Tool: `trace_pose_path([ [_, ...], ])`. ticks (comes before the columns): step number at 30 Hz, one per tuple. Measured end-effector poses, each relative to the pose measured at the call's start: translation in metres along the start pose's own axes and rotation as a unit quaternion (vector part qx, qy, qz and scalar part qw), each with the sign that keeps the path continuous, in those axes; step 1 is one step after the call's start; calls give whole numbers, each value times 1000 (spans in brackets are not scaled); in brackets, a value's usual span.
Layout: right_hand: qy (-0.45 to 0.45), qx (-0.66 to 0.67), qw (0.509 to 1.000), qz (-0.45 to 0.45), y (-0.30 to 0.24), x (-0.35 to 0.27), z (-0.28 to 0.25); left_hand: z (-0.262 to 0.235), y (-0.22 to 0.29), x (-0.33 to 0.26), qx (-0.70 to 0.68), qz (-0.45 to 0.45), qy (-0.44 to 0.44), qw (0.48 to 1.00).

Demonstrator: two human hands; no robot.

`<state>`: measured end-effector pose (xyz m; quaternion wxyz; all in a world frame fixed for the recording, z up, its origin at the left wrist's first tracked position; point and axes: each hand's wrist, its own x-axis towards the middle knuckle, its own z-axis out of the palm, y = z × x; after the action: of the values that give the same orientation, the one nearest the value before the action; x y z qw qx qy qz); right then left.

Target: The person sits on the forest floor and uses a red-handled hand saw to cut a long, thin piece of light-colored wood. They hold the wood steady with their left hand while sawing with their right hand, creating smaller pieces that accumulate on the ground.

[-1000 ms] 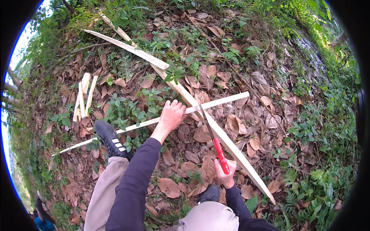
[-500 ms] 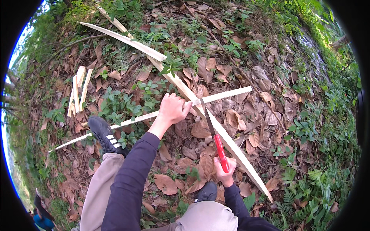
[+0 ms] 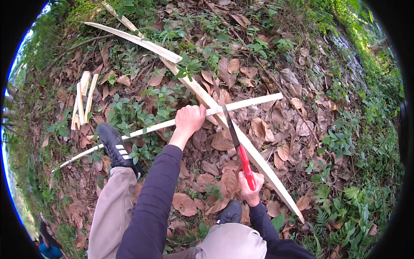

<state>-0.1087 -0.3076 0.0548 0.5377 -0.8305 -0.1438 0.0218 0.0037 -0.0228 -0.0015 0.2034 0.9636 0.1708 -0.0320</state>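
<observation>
My left hand [image 3: 189,119] is closed around a long, pale wooden strip [image 3: 258,100], pressing it down just left of where it crosses a thicker wooden plank [image 3: 264,165]. In my right hand [image 3: 253,189] is a handsaw [image 3: 244,163], gripped by its red handle. The dark, narrow blade points away from me and lies across the strip near the crossing. Right of the blade, the strip's end sticks out past the plank. Its thin far end reaches left, by my shoe [image 3: 115,146].
Several short wooden pieces [image 3: 84,98] lie in a pile at the left. Another pale plank [image 3: 142,42] rests over the far part of the thick one. Brown dry leaves [image 3: 185,203] and green plants [image 3: 340,142] cover the ground. A person in blue [image 3: 51,250] shows at the lower left edge.
The left thumb, stretched along the strip before, is drawn in closer to the fist. The saw stays across the strip with little visible movement. The whole view has shifted slightly.
</observation>
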Motion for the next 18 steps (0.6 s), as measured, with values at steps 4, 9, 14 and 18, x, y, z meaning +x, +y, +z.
trace_pose_path([
  [4, 0, -22, 999, -45, 8, 4, 10, 7, -2, 1, 6, 9, 18, 1000],
  [9, -10, 4, 998, -58, 1, 13, 27, 10, -3, 2, -7, 15, 29, 999],
  [14, -1, -23, 996, -90, 0, 6, 33, 12, -5, 1, 3, 18, 38, 999],
  [18, 7, -37, 994, -103, 4, 11, 39, 10, -4, 1, -1, 18, 34, 999],
])
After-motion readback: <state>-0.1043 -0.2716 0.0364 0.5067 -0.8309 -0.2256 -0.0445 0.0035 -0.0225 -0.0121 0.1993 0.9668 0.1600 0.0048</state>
